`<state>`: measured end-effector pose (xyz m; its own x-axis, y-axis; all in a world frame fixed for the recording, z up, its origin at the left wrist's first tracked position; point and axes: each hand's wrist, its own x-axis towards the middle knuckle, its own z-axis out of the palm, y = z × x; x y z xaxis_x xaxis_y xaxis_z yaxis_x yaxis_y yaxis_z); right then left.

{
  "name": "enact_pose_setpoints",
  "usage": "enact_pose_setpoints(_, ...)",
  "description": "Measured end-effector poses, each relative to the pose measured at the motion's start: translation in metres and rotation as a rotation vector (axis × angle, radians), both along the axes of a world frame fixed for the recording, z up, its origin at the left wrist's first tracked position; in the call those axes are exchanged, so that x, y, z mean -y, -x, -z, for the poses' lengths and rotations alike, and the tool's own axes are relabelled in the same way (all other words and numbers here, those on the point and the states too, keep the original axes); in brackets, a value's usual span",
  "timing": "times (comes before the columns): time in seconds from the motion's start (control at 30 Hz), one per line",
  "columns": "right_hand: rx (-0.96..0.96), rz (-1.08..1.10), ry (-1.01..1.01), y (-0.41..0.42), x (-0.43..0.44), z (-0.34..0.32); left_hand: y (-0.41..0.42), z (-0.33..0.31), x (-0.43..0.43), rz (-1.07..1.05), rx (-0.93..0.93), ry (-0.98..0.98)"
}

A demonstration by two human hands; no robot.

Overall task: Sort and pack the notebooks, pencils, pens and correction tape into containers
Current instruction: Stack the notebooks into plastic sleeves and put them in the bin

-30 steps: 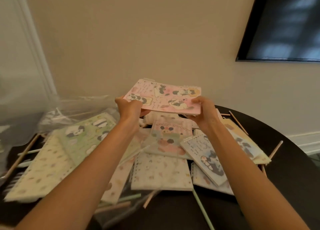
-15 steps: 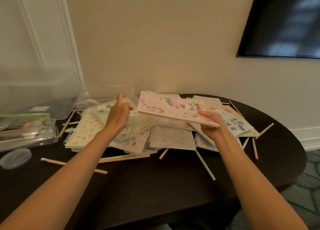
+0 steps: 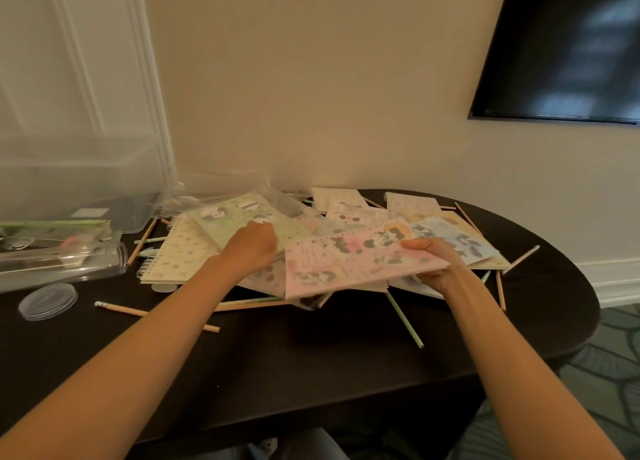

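A pink panda-print notebook is held just above the pile by my right hand, thumb on top at its right edge, fingers beneath. My left hand rests on the pile at the lower edge of a green panda notebook; whether its fingers grip anything is hidden. Several more spiral notebooks lie heaped on the dark round table, among them a cream dotted notebook and a blue one. Loose pencils lie scattered, including a wooden pencil and a green pencil.
A large clear plastic bin stands at the back left. In front of it lies a clear cylindrical jar on its side, with its round lid flat on the table. Crumpled clear wrap sits behind the pile. The table edge curves at the right.
The pink notebook came down from chest height toward the pile. My left hand let go of it and moved onto the green notebook; my right hand alone carries it now.
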<state>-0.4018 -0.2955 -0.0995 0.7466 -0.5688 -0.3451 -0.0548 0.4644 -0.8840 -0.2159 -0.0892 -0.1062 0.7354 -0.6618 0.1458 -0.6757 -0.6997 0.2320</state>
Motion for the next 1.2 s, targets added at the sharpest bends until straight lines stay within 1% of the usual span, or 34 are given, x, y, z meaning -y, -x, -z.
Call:
enact_pose_setpoints(0.1, 0.086, 0.126, 0.001, -0.011, -0.01, 0.003, 0.006, -0.01, -0.003, -0.022, 0.033, -0.027)
enact_pose_setpoints(0.27, 0.143, 0.246, 0.008, -0.018, -0.031, 0.008, 0.015, -0.023, -0.007, -0.073, 0.002, -0.243)
enact_pose_setpoints(0.33, 0.19, 0.281, 0.011, -0.021, -0.042, 0.009, 0.017, -0.023, -0.008, -0.063, 0.022, -0.311)
enact_pose_setpoints(0.43, 0.202, 0.305, 0.052, -0.027, -0.054, 0.016, 0.019, -0.022, -0.007, -0.011, 0.078, -0.312)
enact_pose_setpoints(0.57, 0.224, 0.318, 0.152, -0.044, -0.082, 0.024, 0.023, -0.023, -0.002, 0.022, 0.086, -0.239)
enact_pose_setpoints(0.63, 0.229, 0.272, 0.249, -0.059, -0.1, 0.028, 0.023, -0.022, -0.001, 0.038, 0.097, -0.213)
enact_pose_setpoints(0.7, 0.184, 0.188, 0.303, -0.076, -0.114, 0.031, 0.021, -0.02, -0.004, 0.051, 0.099, -0.219)
enact_pose_setpoints(0.73, 0.151, 0.133, 0.271, -0.083, -0.116, 0.03, 0.02, -0.018, -0.005, 0.049, 0.091, -0.211)
enact_pose_setpoints(0.83, 0.054, -0.091, 0.038, -0.09, -0.114, 0.026, 0.016, -0.011, -0.006, 0.011, 0.04, -0.134)
enact_pose_setpoints(0.9, 0.001, -0.182, -0.002, -0.086, -0.109, 0.026, 0.017, -0.009, -0.003, -0.053, -0.002, -0.014)
enact_pose_setpoints(1.0, 0.07, -0.178, -0.003, -0.085, -0.106, 0.031, 0.018, -0.008, 0.012, -0.07, -0.01, 0.125)
enact_pose_setpoints(1.1, 0.166, -0.149, -0.004, -0.092, -0.107, 0.033, 0.017, -0.007, 0.024, 0.013, 0.058, 0.171)
enact_pose_setpoints(1.2, 0.244, -0.14, 0.034, -0.108, -0.109, 0.034, 0.016, -0.01, 0.026, 0.06, 0.069, 0.285)
